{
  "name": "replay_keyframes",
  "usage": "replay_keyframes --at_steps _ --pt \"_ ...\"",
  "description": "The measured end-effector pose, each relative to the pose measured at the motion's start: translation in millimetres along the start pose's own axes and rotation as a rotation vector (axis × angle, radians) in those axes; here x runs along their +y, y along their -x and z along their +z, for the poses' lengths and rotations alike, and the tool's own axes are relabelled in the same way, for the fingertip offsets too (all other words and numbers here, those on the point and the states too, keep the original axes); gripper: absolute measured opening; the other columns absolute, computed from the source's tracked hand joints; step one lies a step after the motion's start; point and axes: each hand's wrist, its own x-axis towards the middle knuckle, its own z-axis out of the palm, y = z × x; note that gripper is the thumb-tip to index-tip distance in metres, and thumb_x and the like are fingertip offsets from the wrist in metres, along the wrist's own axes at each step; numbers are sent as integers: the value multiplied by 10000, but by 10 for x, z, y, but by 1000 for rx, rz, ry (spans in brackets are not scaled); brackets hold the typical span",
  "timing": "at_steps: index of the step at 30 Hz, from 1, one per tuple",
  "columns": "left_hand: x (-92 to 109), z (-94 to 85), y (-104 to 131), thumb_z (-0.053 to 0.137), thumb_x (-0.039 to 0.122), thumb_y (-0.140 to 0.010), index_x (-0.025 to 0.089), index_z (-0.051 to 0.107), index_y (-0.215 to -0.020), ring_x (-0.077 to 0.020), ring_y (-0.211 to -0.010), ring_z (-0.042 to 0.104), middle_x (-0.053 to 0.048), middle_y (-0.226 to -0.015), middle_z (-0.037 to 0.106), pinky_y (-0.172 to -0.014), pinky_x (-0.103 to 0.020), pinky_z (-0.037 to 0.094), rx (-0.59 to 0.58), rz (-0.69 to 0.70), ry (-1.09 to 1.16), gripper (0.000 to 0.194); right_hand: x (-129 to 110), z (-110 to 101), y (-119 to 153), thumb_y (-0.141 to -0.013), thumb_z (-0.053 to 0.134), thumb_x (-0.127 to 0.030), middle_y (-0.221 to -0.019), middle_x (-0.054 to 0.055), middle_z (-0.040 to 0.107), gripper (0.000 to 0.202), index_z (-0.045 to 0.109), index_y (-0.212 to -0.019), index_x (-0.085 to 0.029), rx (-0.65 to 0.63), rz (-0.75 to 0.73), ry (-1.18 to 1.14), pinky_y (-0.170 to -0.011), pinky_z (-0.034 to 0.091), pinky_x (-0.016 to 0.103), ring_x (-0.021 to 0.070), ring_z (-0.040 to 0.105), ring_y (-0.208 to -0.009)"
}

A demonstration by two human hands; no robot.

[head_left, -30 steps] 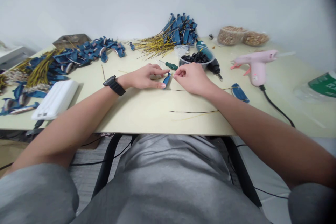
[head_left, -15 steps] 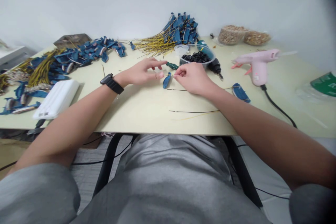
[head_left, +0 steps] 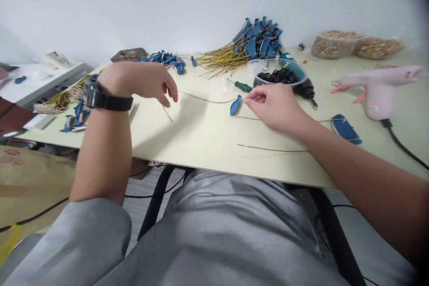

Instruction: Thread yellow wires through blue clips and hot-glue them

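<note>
A thin dark-yellow wire [head_left: 208, 99] runs from the fingers of my left hand [head_left: 144, 81] to a small blue piece [head_left: 235, 105] near the middle of the table. My left hand is bent down at the wrist, its thumb and fingers curled at the wire, and a short yellow end shows below them. Close to the right side of the blue piece, my right hand [head_left: 273, 105] is closed in a pinch; what lies between its fingertips is too small to make out. A second blue piece [head_left: 346, 128] with wires lies beyond my right forearm.
A green-handled screwdriver [head_left: 243, 86] and a clear bowl [head_left: 303, 78] of black pieces stand behind my right hand. Blue pieces on yellow stems [head_left: 256, 40] are heaped at the back. At right are a pink glue gun [head_left: 378, 87] and bags of pale bits [head_left: 335, 44].
My left hand has moved left, away from the blue piece, and a longer stretch of wire now shows between them. My right hand stays beside the piece. The view has shifted left.
</note>
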Motion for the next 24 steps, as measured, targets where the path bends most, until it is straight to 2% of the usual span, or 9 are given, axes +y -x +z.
replay_keyframes --at_steps 3,6,9,12,15,18,20,21,24 --pt "-80 188 30 941 597 -729 331 925 -941 -225 -786 715 16 -816 793 -801 -326 532 -43 51 38 341 -18 3 5 -964 777 -173 -848 78 829 146 923 -967 -185 -11 1 5 -838 569 417 254 745 -802" --pt "-9 310 63 941 565 -690 354 932 -900 -236 -722 723 14 -813 819 -700 -330 496 -106 1 61 298 -27 -2 6 -962 772 -155 -891 91 841 154 924 -977 -177 -11 0 8 -835 563 411 260 754 -832" --pt "97 387 86 929 447 -709 346 934 -855 -251 -766 739 3 -828 843 -729 -356 523 -142 -39 26 178 -22 -8 3 -980 760 -164 -921 101 847 167 926 -991 -183 -13 6 7 -850 567 415 271 760 -854" --pt "107 479 65 888 328 -706 318 921 -811 -251 -834 762 -8 -867 866 -810 -372 550 -137 -62 11 111 -20 -14 -4 -981 767 -159 -902 102 837 165 930 -998 -176 -13 5 8 -868 573 415 273 764 -858" --pt "60 533 31 838 385 -740 333 915 -858 -241 -844 770 8 -932 884 -793 -347 528 -93 -11 63 150 -36 -26 -8 -973 783 -158 -883 101 830 154 933 -1005 -158 -5 12 14 -867 574 411 270 767 -857" --pt "104 442 55 764 412 -817 307 872 -865 -222 -795 749 12 -880 863 -767 -333 500 -18 35 90 158 -60 -51 -3 -985 783 -187 -883 99 835 149 931 -996 -167 1 21 21 -864 576 407 268 771 -857" --pt "204 295 106 717 381 -858 263 825 -849 -201 -780 733 5 -834 841 -765 -321 486 58 17 68 160 -70 -70 3 -982 780 -188 -878 95 836 140 920 -971 -176 17 19 7 -868 582 402 267 776 -858" --pt "267 209 131 682 351 -895 248 831 -938 -192 -827 744 4 -904 859 -789 -311 492 83 19 52 186 -72 -79 5 -977 781 -185 -875 95 836 131 910 -955 -182 24 17 -9 -869 586 400 269 778 -858" --pt "472 -29 137 757 296 -895 239 853 -974 -139 -769 694 41 -858 847 -729 -279 440 169 -18 59 137 -76 -100 7 -968 780 -173 -893 101 841 111 868 -907 -202 57 12 -73 -873 595 404 276 773 -872"
